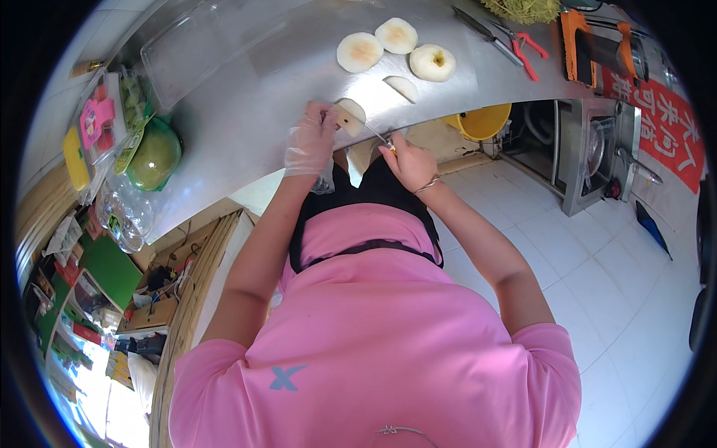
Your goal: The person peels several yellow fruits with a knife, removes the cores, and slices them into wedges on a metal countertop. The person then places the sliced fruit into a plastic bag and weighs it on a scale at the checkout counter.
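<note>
In a clear plastic glove, my left hand (pixel 311 140) holds a pale piece of peeled fruit (pixel 353 115) with a dark spot on its cut face, over the edge of the metal counter (pixel 246 126). My bare right hand (pixel 410 162) grips a small tool by its yellowish handle; its thin metal shaft (pixel 376 133) reaches to the fruit piece. Beyond my hands lie a fruit wedge (pixel 402 88), two round cut pieces (pixel 360 52) (pixel 396 36) and a rounder piece with a greenish-brown core (pixel 432 63).
At the counter's right lie a knife (pixel 488 36) and red-handled pruning shears (pixel 522 53). A clear plastic tray (pixel 182 59) stands at the left, near a wrapped green fruit (pixel 154 154) and packed fruit (pixel 101 126). A yellow bucket (pixel 486 122) is below the counter edge.
</note>
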Demonstrator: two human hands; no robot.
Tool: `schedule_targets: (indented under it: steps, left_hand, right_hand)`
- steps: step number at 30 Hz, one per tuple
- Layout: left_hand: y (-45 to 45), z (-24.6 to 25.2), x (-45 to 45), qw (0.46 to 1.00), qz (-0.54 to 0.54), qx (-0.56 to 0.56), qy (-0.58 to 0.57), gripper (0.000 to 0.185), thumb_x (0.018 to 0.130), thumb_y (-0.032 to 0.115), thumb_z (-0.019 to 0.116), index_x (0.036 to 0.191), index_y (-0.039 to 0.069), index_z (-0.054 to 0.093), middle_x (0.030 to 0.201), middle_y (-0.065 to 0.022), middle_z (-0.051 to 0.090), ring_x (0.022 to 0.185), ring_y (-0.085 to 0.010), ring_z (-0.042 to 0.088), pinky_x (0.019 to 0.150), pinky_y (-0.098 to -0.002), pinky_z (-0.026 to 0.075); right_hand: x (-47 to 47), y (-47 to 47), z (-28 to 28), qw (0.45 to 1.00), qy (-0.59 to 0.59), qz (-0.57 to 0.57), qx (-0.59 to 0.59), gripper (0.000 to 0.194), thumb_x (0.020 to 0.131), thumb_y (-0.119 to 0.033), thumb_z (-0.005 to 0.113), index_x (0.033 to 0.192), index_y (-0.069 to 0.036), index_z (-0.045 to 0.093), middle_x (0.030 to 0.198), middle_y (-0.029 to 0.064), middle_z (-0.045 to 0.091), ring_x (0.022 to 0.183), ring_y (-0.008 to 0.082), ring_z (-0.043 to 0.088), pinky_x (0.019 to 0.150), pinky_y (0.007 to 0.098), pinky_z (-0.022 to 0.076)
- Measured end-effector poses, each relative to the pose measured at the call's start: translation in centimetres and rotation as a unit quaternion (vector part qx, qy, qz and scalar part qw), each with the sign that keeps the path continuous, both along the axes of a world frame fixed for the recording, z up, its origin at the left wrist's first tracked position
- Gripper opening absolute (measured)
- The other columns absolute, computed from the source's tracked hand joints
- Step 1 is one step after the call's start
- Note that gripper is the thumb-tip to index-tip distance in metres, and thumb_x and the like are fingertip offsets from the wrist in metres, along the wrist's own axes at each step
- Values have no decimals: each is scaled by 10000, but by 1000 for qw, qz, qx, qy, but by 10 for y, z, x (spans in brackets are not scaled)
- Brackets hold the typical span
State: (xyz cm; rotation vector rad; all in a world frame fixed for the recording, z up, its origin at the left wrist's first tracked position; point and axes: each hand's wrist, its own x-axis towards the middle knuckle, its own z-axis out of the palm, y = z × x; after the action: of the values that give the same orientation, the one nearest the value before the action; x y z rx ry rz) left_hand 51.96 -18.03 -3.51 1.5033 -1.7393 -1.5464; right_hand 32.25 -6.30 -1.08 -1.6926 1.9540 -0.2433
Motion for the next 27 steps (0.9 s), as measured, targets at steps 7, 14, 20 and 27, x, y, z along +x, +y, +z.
schedule_targets:
  steps: [7, 14, 20, 27]
  left_hand:
    - [-2, 8, -2, 1000, 8, 27, 14, 175, 1028, 188, 529, 1089, 25, 506, 834, -69, 610, 644, -115, 547, 588, -274, 482]
    - [-7, 32, -12, 967, -57, -191, -157, 376, 884, 240, 704, 1174, 49, 559, 1185, -168, 565, 961, -273, 619, 840, -387, 521]
    - [-20, 46, -8, 972, -115, -122, -166, 471, 806, 290, 772, 1195, 84, 602, 1365, -190, 484, 1125, -367, 583, 922, -444, 509]
    - [-21, 38, 3, 874, -298, -358, -134, 393, 753, 256, 805, 1111, 157, 679, 1335, -157, 554, 1135, -358, 570, 996, -465, 453]
  right_hand:
    - [12, -8, -1, 991, 60, -13, 122, 340, 969, -387, 559, 1017, -51, 536, 749, 193, 678, 680, 396, 671, 592, 503, 545]
    - [-7, -13, -13, 988, -126, -38, 79, 349, 989, -388, 544, 1036, -43, 532, 759, 238, 656, 727, 450, 644, 633, 510, 497]
    - [-33, 16, -4, 982, -118, -146, -5, 340, 977, -402, 569, 1035, -67, 555, 789, 228, 675, 733, 450, 649, 613, 526, 493]
    - [-41, 25, -5, 985, -79, -148, -52, 328, 965, -391, 600, 1025, -70, 570, 773, 216, 670, 722, 427, 656, 600, 500, 498]
